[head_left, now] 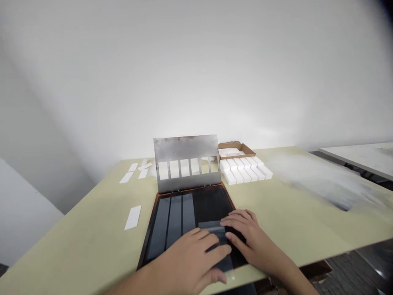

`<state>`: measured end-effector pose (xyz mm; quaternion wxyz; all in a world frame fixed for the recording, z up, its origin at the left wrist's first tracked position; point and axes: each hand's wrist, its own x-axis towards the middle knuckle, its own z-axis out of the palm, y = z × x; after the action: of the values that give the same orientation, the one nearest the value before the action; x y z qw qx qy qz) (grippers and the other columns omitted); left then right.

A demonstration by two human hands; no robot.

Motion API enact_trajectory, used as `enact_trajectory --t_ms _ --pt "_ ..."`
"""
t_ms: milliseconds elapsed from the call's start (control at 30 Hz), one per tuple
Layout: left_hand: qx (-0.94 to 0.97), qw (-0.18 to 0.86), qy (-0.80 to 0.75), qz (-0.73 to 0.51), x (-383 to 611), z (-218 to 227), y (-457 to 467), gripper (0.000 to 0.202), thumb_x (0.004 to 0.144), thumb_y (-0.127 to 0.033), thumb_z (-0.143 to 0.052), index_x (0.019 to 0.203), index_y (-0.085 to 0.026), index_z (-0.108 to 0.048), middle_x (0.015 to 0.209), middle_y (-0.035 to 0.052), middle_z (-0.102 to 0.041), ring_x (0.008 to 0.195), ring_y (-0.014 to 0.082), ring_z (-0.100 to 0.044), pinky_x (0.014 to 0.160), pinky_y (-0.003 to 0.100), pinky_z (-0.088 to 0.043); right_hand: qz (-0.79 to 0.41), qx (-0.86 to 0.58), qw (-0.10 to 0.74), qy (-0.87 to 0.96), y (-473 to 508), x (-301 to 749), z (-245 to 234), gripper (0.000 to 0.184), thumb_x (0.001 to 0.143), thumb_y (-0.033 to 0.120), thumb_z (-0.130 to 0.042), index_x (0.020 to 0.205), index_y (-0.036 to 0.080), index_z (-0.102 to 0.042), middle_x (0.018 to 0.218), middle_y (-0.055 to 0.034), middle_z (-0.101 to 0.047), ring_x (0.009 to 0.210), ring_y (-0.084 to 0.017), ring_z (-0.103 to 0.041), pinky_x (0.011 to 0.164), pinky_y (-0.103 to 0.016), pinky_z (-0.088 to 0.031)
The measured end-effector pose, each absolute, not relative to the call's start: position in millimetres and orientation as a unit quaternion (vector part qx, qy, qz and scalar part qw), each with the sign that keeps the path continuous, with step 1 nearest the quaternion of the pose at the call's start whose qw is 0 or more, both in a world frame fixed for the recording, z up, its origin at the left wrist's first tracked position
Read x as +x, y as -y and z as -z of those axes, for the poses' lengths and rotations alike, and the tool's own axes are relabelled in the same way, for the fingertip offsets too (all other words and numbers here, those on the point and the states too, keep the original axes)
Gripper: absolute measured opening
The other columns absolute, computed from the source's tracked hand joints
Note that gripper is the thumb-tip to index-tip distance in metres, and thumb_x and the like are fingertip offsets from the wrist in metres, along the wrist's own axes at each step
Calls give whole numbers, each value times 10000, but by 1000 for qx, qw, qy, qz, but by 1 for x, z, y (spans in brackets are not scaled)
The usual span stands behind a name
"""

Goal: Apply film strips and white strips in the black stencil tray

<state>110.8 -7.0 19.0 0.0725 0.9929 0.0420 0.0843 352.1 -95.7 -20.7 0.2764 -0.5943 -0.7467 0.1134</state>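
A clear film strip (211, 224) lies over the right half of a black board (211, 205), its near end reaching past the front edge. Above it is my left hand (201, 256), thumb and forefinger apart, covering much of the strip. My right hand (245, 233) rests at the strip's right edge, fingers stretched out and thumb apart. To the left, three similar strips (175, 213) lie side by side on the board. Hinged at its back, a metal plate (187, 147) with a row of rectangular windows stands upright.
Right of the plate sit rows of white blocks (245, 170), with a cardboard tray (250, 152) behind them. Several white cards (133, 217) are scattered at left. A blurred clear sheet (325, 180) covers the table's right side. A white wall (196, 73) rises behind.
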Motion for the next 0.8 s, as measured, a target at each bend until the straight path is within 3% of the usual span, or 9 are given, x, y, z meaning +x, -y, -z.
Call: enact_trajectory --t_ms 133,267,467,600,700,800 --pt "988 113 -70 -79 106 -18 2 195 1087 -310 -551 1250 -252 -643 1129 39 -698 1024 233 -664 950 353 -519 -108 -622 310 711 97 354 42 530 1047 393 -576 1564 348 -468 1572 -92 -526 1463 -287 -466 1213 -535 -390" --pt "986 116 -72 -91 108 -16 -5 164 1075 -227 -545 1162 -237 -684 1151 41 -699 1012 220 -664 966 354 -523 -108 -633 318 697 98 353 49 575 1008 391 -613 1557 334 -454 1600 -114 -454 1501 -312 -413 1230 -546 -378" --pt "986 128 -60 -90 108 -17 -2 91 1044 -244 -625 1111 -237 -686 1138 15 -717 1034 210 -666 971 344 -520 -153 -620 308 706 105 354 35 555 939 319 -658 1480 298 -532 1593 -134 -451 1528 -343 -371 1241 -576 -357" --pt "987 138 -42 -72 104 -19 11 68 1033 -305 -663 1066 -246 -671 1100 -10 -736 1060 206 -665 963 341 -507 -180 -582 297 735 107 350 17 420 1048 345 -523 1464 324 -576 1563 -82 -547 1513 -301 -398 1246 -561 -346" --pt "989 135 -41 -53 102 -22 19 75 1029 -311 -672 1065 -246 -660 1079 -14 -736 1038 202 -662 945 346 -503 -166 -574 242 764 103 343 8 384 1104 414 -440 1423 348 -643 1451 -27 -679 1473 -301 -446 1267 -601 -257" --pt "989 133 -45 -46 100 -24 23 76 1025 -311 -676 1068 -250 -662 1057 -13 -738 1014 204 -662 912 340 -503 -148 -581 199 775 94 338 7 449 1082 510 -484 1469 332 -627 1515 -27 -646 1482 -336 -445 1283 -647 -137"
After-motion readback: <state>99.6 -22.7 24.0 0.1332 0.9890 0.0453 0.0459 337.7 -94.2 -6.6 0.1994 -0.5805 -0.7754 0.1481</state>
